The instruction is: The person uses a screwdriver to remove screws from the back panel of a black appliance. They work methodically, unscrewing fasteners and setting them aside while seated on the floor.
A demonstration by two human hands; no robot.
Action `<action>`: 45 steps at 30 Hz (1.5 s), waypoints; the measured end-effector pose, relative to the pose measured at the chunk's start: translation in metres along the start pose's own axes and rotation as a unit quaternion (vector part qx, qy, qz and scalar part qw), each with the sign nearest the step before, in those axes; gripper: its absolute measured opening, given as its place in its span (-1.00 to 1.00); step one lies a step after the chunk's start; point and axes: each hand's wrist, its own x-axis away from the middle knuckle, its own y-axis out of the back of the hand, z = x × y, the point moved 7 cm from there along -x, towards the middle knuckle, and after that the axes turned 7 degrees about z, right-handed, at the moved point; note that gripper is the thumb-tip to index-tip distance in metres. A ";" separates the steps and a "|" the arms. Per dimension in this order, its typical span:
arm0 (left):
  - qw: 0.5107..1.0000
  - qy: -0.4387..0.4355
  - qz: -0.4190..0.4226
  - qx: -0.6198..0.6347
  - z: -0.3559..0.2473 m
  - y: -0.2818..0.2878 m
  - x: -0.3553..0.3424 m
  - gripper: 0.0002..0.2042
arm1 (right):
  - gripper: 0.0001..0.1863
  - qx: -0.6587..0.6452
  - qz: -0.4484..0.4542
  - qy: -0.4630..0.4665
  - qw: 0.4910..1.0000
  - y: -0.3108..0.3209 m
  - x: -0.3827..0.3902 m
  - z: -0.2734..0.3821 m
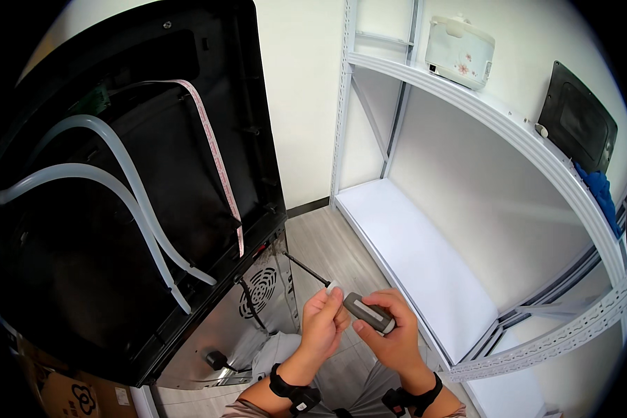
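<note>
From my remote seat, I watch two bare hands share a grey-handled screwdriver (370,313) at the corner of a metal-bodied appliance. The right hand (397,333) grips the handle, thumb and fingers wrapped around it; the left hand (324,324) is closed farther forward, thumb and fingers pinching the pale collar (334,286) where the dark shaft (308,269) begins. The tool's long axis runs on a slant, handle toward the lower right of my view, shaft pointing up and left to the upper corner of the silvery panel (279,306), beside its round vent (259,292). The tip is small against a cluttered edge, and I cannot tell whether it touches the metal or sits just short of it.

Above the silvery panel, a large black housing (153,230) fills the left, two translucent tubes (129,161) arching across it and a red-and-white ribbon cable (205,129) hanging to their right. To the right of the hands stands a white shelving rack (414,261), with a flower-patterned rice cooker (461,54), a dark panel (578,115) and a blue cloth (599,195) along its upper level. Black straps (296,398) circle both wrists.
</note>
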 end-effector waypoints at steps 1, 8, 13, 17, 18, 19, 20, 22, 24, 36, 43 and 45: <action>1.000 -0.005 0.002 -0.002 0.001 0.001 0.000 -0.79 | -0.56 -0.019 -0.002 -0.023 1.000 0.000 0.001 -0.003; 1.000 -0.007 -0.006 0.020 -0.002 -0.005 0.008 -0.75 | -0.57 -0.175 -0.015 -0.198 0.964 -0.008 0.009 -0.020; 0.998 0.017 -0.037 0.044 -0.002 -0.005 0.007 -0.77 | -0.65 -0.165 -0.007 -0.218 0.962 -0.009 0.013 -0.025; 0.999 0.013 -0.043 -0.003 0.001 0.000 0.004 -0.77 | -0.66 -0.087 -0.035 -0.081 0.992 -0.005 0.006 -0.010; 0.999 0.008 -0.031 -0.014 0.002 0.000 0.003 -0.75 | -0.66 -0.078 -0.048 -0.048 0.995 -0.003 0.004 -0.005; 0.999 0.001 -0.032 -0.014 0.000 0.000 0.003 -0.73 | -0.66 -0.075 -0.047 -0.041 0.995 -0.003 0.003 -0.005; 0.999 -0.007 -0.032 -0.014 -0.001 -0.001 0.004 -0.72 | -0.66 -0.071 -0.046 -0.034 0.996 -0.004 0.003 -0.005; 1.000 -0.011 -0.026 -0.012 0.000 -0.002 0.003 -0.72 | -0.67 -0.087 -0.049 -0.048 0.994 -0.003 0.003 -0.006; 1.000 -0.009 -0.015 -0.010 0.000 -0.004 0.003 -0.75 | -0.69 -0.130 -0.054 -0.087 0.986 -0.004 0.005 -0.006; 0.999 0.039 -0.005 -0.016 -0.001 -0.005 0.006 -0.71 | -0.70 -0.109 -0.043 -0.129 0.985 -0.005 0.009 -0.017; 0.981 -0.088 -0.169 0.042 -0.029 0.032 -0.006 -0.75 | -0.68 -0.102 -0.063 -0.084 0.989 -0.004 0.005 -0.012; 0.977 -0.106 -0.168 0.074 -0.042 0.038 -0.008 -0.74 | -0.68 -0.098 -0.060 -0.082 0.990 -0.004 0.005 -0.009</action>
